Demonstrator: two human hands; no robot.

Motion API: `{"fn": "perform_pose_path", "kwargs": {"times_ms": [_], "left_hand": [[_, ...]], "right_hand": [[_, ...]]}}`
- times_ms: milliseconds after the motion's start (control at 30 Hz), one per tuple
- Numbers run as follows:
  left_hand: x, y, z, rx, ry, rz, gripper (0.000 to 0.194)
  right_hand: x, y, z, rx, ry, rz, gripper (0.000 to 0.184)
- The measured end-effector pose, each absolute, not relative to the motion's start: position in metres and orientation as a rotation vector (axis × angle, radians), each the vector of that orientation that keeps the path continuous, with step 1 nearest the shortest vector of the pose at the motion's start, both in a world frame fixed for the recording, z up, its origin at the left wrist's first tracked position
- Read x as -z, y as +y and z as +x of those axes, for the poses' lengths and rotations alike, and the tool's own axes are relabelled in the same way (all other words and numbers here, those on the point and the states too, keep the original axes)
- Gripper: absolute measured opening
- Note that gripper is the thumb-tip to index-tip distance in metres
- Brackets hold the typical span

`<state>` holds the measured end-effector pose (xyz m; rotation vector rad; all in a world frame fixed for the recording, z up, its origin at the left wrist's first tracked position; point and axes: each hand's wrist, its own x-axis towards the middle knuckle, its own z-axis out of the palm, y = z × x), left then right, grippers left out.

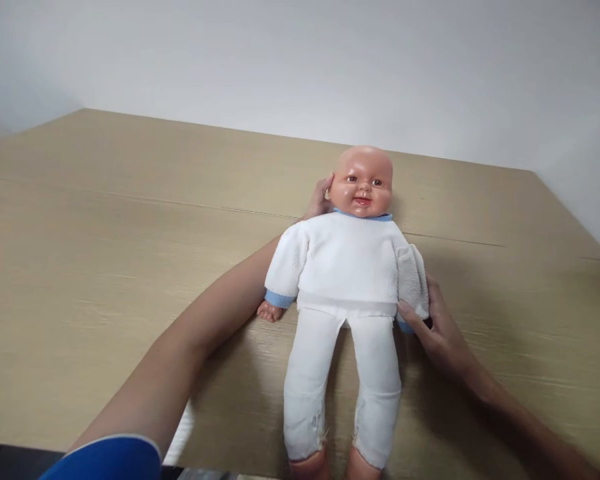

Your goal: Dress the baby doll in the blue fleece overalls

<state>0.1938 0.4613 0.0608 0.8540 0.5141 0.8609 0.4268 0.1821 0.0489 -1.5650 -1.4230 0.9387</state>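
Observation:
A bald baby doll [353, 260] lies face up on the table, its head away from me and its feet at the near edge. It wears a white fleecy top with blue collar and cuffs over a white cloth body. My left hand [321, 195] reaches to the left side of the doll's head; the fingertips touch it and the rest of the hand goes behind the head and shoulder. On the right, my right hand [441, 330] is closed around the doll's sleeve, thumb in front and fingers behind. The doll's hand on that side is hidden.
The wide wooden table [105, 280] has a thin seam running across it. A pale wall [300, 67] stands behind its far edge. My blue sleeve [110, 459] shows at the bottom left, beside dark objects I cannot make out below the table edge.

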Motion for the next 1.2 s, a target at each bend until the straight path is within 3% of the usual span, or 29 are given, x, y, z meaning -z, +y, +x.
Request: {"fn": "perform_pose_path", "kwargs": {"times_ms": [433, 1200], "left_hand": [[-0.051, 0.471, 0.181, -0.709, 0.371, 0.922, 0.075], [-0.046, 0.478, 0.188, -0.753, 0.416, 0.927, 0.063]], "right_hand": [[-0.037, 0.169, 0.426, -0.728, -1.537, -1.752, 0.081], [-0.035, 0.169, 0.428, -0.712, -1.556, -1.739, 0.079]]}}
